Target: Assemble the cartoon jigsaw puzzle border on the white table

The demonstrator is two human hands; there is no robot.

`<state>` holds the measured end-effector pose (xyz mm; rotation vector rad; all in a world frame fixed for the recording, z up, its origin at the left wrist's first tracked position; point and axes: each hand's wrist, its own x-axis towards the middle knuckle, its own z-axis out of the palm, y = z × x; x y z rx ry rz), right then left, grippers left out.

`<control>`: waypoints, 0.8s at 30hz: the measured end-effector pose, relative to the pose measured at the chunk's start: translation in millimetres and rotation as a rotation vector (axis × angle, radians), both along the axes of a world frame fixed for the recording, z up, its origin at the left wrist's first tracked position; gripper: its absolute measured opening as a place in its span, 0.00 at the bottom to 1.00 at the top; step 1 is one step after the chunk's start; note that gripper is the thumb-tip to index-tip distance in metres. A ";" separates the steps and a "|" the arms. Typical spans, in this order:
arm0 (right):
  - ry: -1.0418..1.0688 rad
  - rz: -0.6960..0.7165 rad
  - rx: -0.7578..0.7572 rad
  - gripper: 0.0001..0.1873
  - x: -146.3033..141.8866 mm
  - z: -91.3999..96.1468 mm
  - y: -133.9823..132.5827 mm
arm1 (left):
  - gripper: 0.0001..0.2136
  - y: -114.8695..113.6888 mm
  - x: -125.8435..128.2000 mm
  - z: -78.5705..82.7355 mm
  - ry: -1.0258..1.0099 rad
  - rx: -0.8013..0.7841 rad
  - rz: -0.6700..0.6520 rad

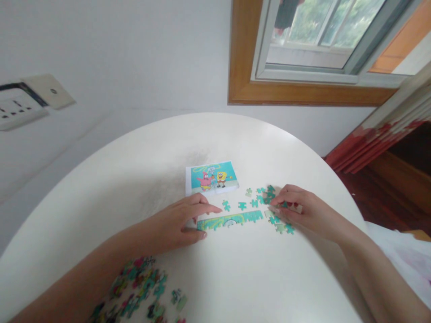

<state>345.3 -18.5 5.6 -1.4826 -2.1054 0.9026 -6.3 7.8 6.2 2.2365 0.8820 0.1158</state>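
Note:
A joined strip of teal puzzle pieces lies on the white table, its top edge straight and its lower edge knobbed. My left hand rests at the strip's left end, thumb and index finger spread apart, holding nothing. At the other side, my right hand is over a small cluster of teal pieces, its fingertips closed together on what looks like a puzzle piece, mostly hidden by the fingers. Between the hands, several loose pieces lie just above the strip. More teal pieces sit below my right hand.
A cartoon reference picture lies behind the strip. A large pile of mixed pieces spreads near my left forearm. The round white table meets a wall with a wood-framed window; a socket is at left, a red curtain at right.

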 end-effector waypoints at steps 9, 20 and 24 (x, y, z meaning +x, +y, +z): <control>-0.008 0.006 -0.007 0.10 -1.1 1.6 0.4 | 0.25 -0.5 -1.8 -1.7 0.000 0.028 -0.003; -0.004 0.010 -0.007 0.09 -1.3 0.9 0.4 | 0.24 0.2 -0.5 -1.0 -0.005 0.036 -0.002; -0.011 0.013 -0.009 0.09 -1.6 0.9 1.2 | 0.25 0.2 -0.7 -1.7 -0.007 0.025 -0.007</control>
